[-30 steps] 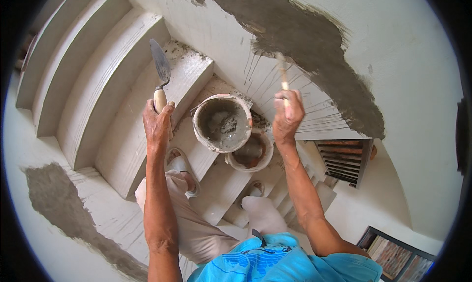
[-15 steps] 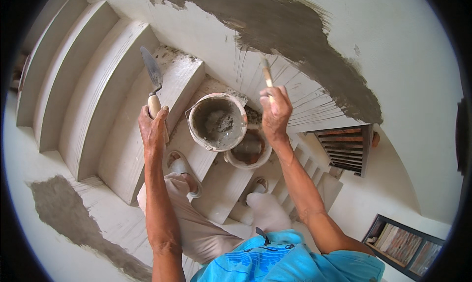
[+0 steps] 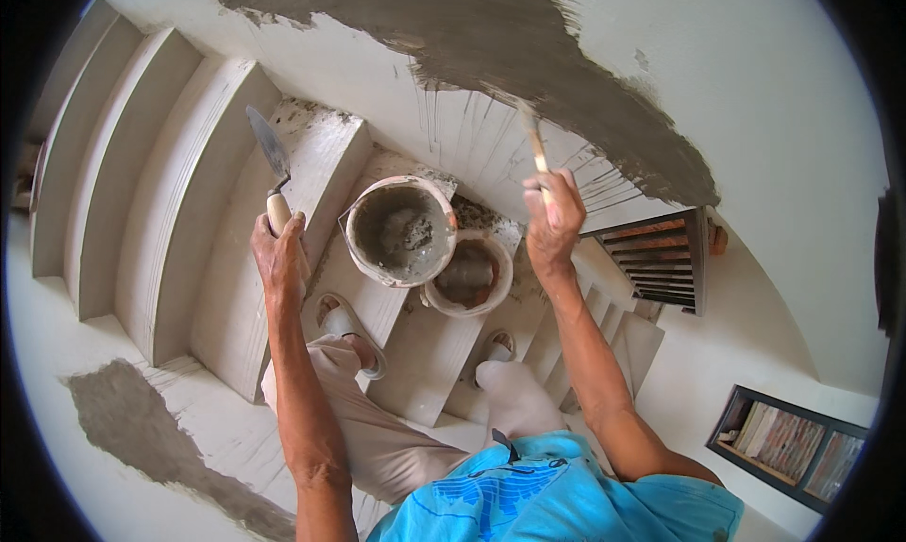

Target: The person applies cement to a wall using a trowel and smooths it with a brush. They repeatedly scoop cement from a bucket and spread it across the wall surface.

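Note:
My left hand (image 3: 280,249) is closed around the wooden handle of a trowel (image 3: 266,141), its blade pointing up over a stair. My right hand (image 3: 553,211) grips a brush (image 3: 536,147), whose blurred bristles are at the lower edge of a dark grey cement patch (image 3: 604,108) on the white wall, with streaks running below it. Between my hands, a bucket (image 3: 353,228) holds wet grey mix. Slightly below and right of it is a second pale bucket (image 3: 502,288) with murky contents.
Curved pale steps (image 3: 156,193) climb at the left, and more descend past my sandaled feet (image 3: 344,325). A dark barred railing or grille (image 3: 651,257) and a framed recessed shelf (image 3: 783,443) are at right. Another cement patch (image 3: 142,438) marks the lower-left wall.
The view has turned slightly, shifting the wall and buckets leftward. My right hand with the brush has moved right along the patch's lower edge in the last half second; my left still holds the trowel.

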{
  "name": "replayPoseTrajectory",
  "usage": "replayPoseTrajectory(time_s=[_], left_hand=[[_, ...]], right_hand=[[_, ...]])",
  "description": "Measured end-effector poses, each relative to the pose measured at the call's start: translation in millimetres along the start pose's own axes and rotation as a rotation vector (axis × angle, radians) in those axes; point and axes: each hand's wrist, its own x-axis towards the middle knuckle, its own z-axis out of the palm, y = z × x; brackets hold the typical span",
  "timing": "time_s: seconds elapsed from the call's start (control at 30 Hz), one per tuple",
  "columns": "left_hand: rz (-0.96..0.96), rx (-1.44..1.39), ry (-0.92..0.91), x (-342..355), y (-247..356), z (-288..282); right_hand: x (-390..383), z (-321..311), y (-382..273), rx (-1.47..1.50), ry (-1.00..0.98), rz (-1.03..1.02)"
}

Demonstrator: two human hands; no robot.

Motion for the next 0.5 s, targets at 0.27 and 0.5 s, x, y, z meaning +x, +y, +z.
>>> replayPoseTrajectory(time_s=[0.27,0.5], left_hand=[[0.052,0.037,0.023,5,-17,-3],[0.039,-0.007,-0.010,-4,-6,4]], right_hand=[[-5,-37,9,-0.128,0.064,0.014],[10,-19,5,0.036,-0.059,0.044]])
